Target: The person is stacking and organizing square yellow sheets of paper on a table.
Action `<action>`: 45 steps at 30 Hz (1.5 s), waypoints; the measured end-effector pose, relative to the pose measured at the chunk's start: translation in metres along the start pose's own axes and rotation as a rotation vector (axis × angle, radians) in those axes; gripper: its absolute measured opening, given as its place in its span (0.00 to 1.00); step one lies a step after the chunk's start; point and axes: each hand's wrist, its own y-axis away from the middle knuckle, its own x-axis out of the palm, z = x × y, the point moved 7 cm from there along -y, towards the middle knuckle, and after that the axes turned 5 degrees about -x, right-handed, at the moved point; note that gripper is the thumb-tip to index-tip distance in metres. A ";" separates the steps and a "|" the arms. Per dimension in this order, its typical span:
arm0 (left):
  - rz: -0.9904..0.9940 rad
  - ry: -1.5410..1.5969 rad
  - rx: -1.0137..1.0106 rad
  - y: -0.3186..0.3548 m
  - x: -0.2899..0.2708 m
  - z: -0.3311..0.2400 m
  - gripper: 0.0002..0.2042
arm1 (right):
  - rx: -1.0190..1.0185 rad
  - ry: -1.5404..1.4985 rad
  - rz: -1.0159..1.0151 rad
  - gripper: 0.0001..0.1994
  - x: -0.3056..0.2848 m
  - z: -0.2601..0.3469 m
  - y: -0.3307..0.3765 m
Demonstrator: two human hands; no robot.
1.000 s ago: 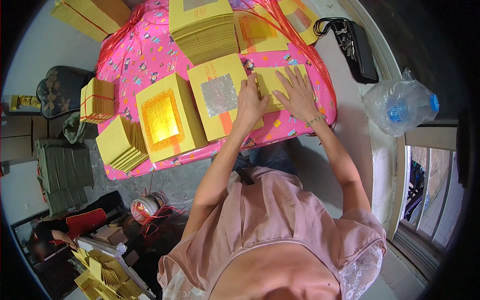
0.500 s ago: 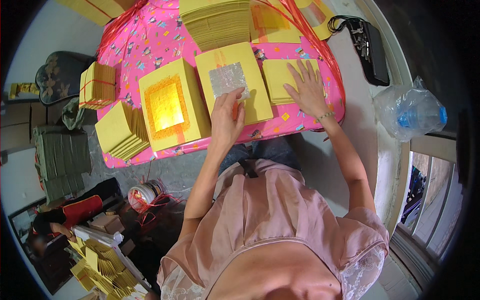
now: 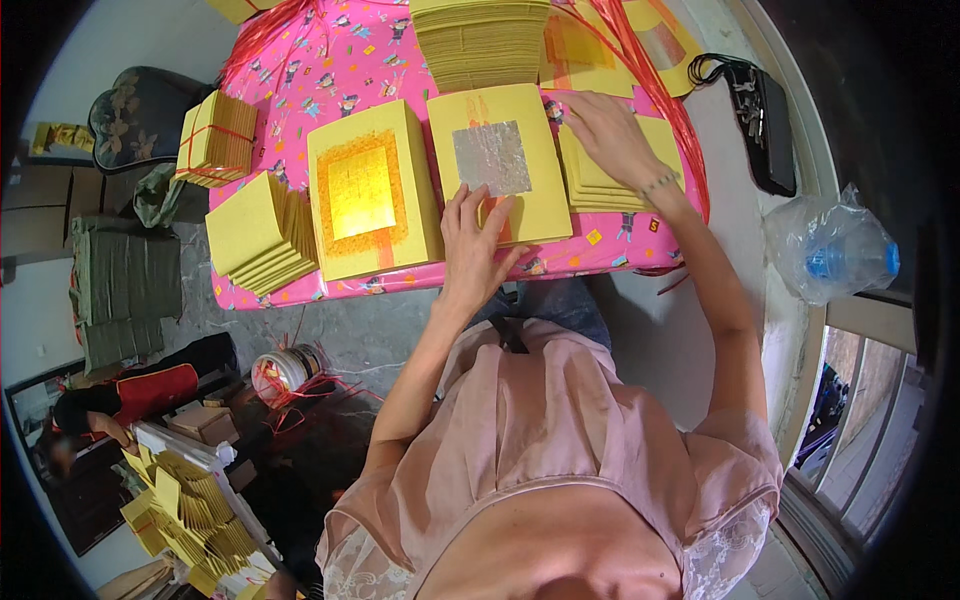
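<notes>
My left hand (image 3: 474,245) rests on the near part of a stack of yellow paper (image 3: 541,205). Its fingers are spread, with tips at the lower edge of the silver foil square (image 3: 492,158) on the top sheet. My right hand (image 3: 612,135) reaches over the lower pile of yellow paper (image 3: 598,192) on the right, fingers stretched toward the far right corner of the middle stack. Whether those fingertips touch paper is hard to see. To the left stands a thick yellow stack (image 3: 425,215) whose top sheet bears a gold foil square (image 3: 362,195) with an orange border.
A pink patterned cloth (image 3: 290,110) covers the table. Fanned yellow bundles (image 3: 262,235), a tied bundle (image 3: 218,140) and a tall stack (image 3: 480,45) surround the work. Red plastic strips (image 3: 655,75), a black pouch with keys (image 3: 757,125) and a bagged bottle (image 3: 835,255) lie right. A co-worker's hand (image 3: 108,428) shows lower left.
My right hand has moved from lying flat on the right pile to its far left edge. My left fingers have slid nearer, off the silver foil's middle. The whole view has shifted slightly.
</notes>
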 end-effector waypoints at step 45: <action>-0.045 0.111 -0.079 0.004 -0.001 0.012 0.29 | -0.116 0.094 0.157 0.14 0.075 -0.018 -0.089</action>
